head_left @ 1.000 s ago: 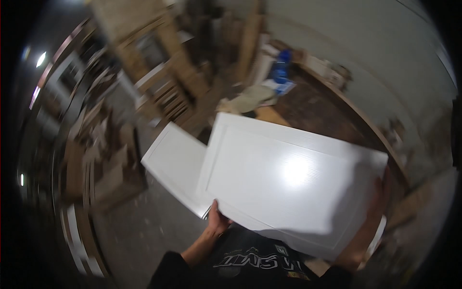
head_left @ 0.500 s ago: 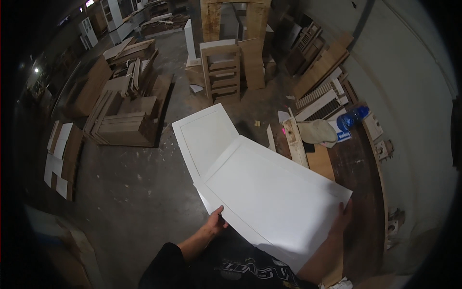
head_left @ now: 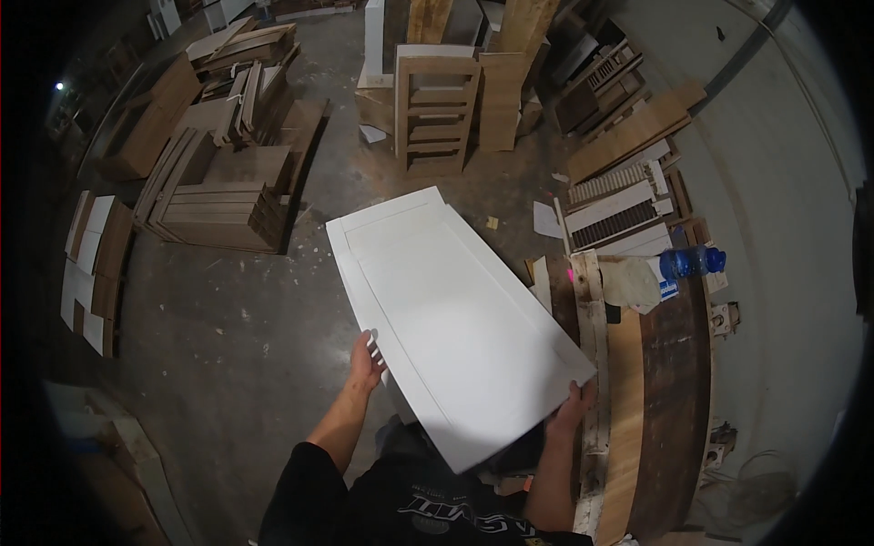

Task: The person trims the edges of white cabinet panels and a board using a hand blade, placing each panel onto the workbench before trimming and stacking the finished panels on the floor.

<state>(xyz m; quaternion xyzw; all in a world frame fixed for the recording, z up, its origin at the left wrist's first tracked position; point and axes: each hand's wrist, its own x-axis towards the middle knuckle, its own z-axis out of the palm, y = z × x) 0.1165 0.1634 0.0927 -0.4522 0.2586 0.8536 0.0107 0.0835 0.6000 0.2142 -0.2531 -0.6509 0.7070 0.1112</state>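
Boards point(head_left: 214, 214) lie stacked on the floor at left. The left hand point(head_left: 366, 366) grasps the left long edge of a white panel point(head_left: 455, 318). The panel is held before the person's torso, face up; its long axis runs from far left to near right, the far end pointing between the boards and a slatted wooden frame point(head_left: 439, 114). The right hand point(head_left: 570, 409) grips its right corner, near a workbench point(head_left: 674, 391) bearing a blue bottle point(head_left: 692, 262).

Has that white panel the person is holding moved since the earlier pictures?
Yes. Judged against the workbench, the white panel has shifted left: its right corner, which overlapped the dark strip, now reaches only the bench's left edge.
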